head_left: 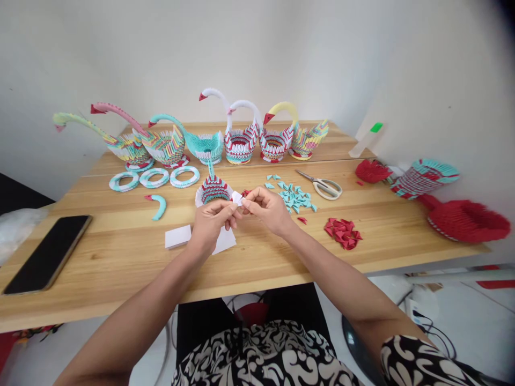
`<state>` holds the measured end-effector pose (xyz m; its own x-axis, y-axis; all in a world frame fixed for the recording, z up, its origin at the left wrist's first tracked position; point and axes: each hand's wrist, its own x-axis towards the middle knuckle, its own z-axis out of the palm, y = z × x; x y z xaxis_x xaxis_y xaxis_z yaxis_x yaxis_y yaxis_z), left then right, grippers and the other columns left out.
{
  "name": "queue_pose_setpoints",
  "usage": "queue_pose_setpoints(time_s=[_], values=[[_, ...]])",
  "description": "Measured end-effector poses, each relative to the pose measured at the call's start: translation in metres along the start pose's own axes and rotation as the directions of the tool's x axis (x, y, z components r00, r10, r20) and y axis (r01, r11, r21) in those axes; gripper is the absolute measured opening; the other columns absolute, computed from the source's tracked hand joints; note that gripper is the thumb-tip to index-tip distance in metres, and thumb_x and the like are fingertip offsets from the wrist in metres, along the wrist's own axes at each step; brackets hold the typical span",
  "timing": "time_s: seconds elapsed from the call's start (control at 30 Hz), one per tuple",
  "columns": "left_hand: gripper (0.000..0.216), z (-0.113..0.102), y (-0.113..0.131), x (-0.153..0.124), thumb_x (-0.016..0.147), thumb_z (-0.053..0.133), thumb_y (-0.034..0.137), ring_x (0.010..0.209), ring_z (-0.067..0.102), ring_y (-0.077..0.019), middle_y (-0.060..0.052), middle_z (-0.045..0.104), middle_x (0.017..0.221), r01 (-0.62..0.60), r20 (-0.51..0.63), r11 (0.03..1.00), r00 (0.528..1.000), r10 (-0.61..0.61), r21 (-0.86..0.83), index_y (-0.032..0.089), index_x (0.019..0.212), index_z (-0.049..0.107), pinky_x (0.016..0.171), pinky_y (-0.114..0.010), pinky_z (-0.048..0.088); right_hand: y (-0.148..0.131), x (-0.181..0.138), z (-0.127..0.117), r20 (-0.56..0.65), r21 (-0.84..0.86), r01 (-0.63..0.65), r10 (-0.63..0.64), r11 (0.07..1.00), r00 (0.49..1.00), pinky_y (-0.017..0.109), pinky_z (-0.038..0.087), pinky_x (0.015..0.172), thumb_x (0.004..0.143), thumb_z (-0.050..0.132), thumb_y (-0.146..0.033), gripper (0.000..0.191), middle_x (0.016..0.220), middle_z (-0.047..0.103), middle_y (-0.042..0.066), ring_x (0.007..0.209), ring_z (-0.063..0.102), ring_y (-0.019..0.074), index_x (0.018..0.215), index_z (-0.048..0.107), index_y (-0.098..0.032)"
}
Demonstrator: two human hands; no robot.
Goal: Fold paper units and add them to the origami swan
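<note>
- Lying between both grips, a folded white paper (pixel 237 198) is pinched by left hand (pixel 212 221) and right hand (pixel 269 210), neither nearer.
- It is held just right of the paper basket (pixel 214 187); long axis unclear.

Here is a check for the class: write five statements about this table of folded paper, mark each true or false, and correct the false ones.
1. The left hand and the right hand hold a small piece of white paper between them. True.
2. The scissors are in the right hand. False: they lie on the table.
3. The phone has a dark screen. True.
4. The red pile lies farther from the table's front edge than the turquoise pile. False: it lies closer.
5. Three rings lie side by side. True.
</note>
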<state>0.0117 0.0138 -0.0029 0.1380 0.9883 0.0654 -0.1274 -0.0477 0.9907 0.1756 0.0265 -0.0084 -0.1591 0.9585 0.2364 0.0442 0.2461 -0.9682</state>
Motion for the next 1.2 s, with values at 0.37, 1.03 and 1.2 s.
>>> queue_pose_setpoints(time_s=[0.37, 1.03, 1.2], values=[[0.02, 0.0, 0.001, 0.0, 0.074, 0.07, 0.032, 0.046, 0.052, -0.0077, 0.0, 0.066, 0.061, -0.036, -0.027, 0.999, 0.999, 0.036, -0.002, 0.015, 0.066, 0.065, 0.046, -0.02, 0.038, 0.0, 0.003, 0.0, 0.061, 0.168, -0.11, 0.101, 0.98, 0.993, 0.025, 0.051, 0.066, 0.075, 0.073, -0.043, 0.03, 0.071, 0.066, -0.001, 0.065, 0.06, 0.0101, 0.077, 0.058, -0.018], [0.021, 0.002, 0.0, 0.0, 0.074, 0.067, 0.032, 0.044, 0.053, -0.0078, -0.001, 0.064, 0.057, -0.028, 0.066, 0.993, 0.998, 0.021, 0.114, 0.014, 0.064, 0.063, 0.045, -0.019, 0.039, -0.005, 0.007, -0.019, 0.127, -0.072, -0.055, 0.064, 0.996, 0.99, 0.023, 0.042, 0.056, 0.08, 0.065, -0.053, 0.037, 0.071, 0.059, 0.0, 0.06, 0.051, 0.0094, 0.084, 0.062, -0.016], [0.024, 0.004, 0.001, 0.0, 0.077, 0.065, 0.033, 0.044, 0.051, -0.0077, 0.001, 0.06, 0.052, -0.027, 0.132, 0.978, 0.991, -0.001, 0.207, 0.014, 0.062, 0.062, 0.046, -0.019, 0.042, -0.005, 0.006, -0.012, 0.073, -0.201, -0.009, 0.024, 0.98, 0.997, 0.023, 0.035, 0.054, 0.08, 0.065, -0.049, 0.036, 0.065, 0.055, -0.002, 0.058, 0.044, 0.0087, 0.07, 0.057, -0.016]])
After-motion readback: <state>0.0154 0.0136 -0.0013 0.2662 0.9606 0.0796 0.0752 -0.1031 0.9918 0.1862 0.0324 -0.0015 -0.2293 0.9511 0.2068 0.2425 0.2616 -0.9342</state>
